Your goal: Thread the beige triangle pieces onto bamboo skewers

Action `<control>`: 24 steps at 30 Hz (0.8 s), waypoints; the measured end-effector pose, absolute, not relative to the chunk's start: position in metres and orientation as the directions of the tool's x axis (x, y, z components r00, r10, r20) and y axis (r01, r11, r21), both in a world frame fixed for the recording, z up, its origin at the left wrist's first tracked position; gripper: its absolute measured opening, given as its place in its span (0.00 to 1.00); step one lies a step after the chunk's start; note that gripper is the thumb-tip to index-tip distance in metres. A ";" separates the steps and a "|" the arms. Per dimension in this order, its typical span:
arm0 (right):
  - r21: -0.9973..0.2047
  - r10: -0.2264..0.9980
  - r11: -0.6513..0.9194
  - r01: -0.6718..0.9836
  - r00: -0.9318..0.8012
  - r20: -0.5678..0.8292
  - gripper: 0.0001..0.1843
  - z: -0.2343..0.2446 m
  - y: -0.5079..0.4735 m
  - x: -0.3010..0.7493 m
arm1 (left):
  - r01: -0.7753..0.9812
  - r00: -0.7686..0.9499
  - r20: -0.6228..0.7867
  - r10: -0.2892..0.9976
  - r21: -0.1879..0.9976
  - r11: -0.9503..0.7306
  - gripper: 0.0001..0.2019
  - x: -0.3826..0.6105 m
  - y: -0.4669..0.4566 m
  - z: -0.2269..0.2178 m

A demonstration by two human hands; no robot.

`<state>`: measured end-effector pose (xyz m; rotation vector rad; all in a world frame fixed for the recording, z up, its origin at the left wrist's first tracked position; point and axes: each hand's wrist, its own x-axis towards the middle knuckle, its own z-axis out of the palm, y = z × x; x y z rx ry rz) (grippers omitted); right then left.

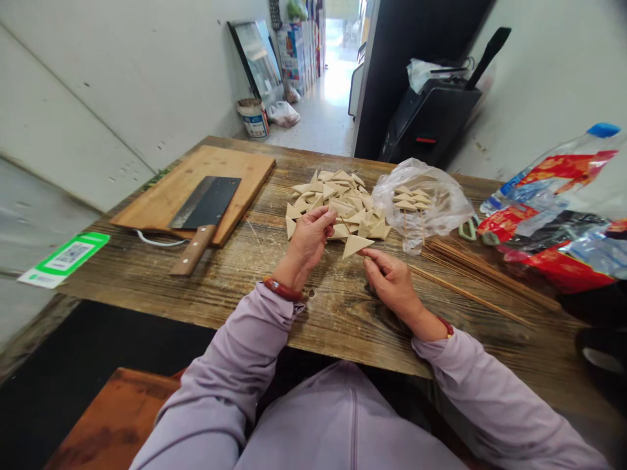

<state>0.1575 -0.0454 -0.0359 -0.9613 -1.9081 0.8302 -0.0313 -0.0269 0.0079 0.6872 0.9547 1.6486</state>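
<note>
Nearest, two lilac sleeves reach over a worn, grey-brown plank table (337,320), with a reddish-brown wooden stool (112,418) low at the left over a dark floor. The left hand (308,238), which has one dark red bangle (283,289) at its wrist, curls its fingers against the near edge of a heap of tan triangular slices (337,196). Whether it grips a slice cannot be told. The right hand (392,277) has its fingertips pinched together on a single tan triangle (356,245), held just clear of the heap. The heap has too many slices to count.

To the right, a loose sheaf of thin bamboo skewers (470,274) lies along the boards. Beyond them are one pair of green-handled scissors (469,230) and one crumpled clear plastic bag (421,202) holding a few skewered triangles. Further right lies one clear plastic bottle with a blue cap (553,183). Its red label is too blurred to read.

On the left sits one pale wooden cutting board (196,192) with one dark steel cleaver with a wooden handle (208,209) across it. A green-and-white sticker (66,258) on the grey wall ledge shows a QR code, and its lettering is illegible.

Farther off, one white bucket (253,117) stands on the pale floor beside one framed glass pane (257,59) that leans on the white wall. A black cart (431,117) stands at the right of a bright corridor.
</note>
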 end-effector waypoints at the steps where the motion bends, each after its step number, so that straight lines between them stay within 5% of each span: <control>1: -0.815 0.852 0.489 0.310 -0.367 0.372 0.17 -0.036 -0.046 0.158 | -0.490 -0.276 -0.026 0.961 0.864 -0.118 0.10 -0.031 -0.027 0.008; 24: -0.864 0.883 0.415 0.283 -0.356 0.307 0.17 -0.036 -0.046 0.156 | -0.408 -0.255 0.008 0.967 0.906 -0.115 0.12 -0.028 -0.026 0.003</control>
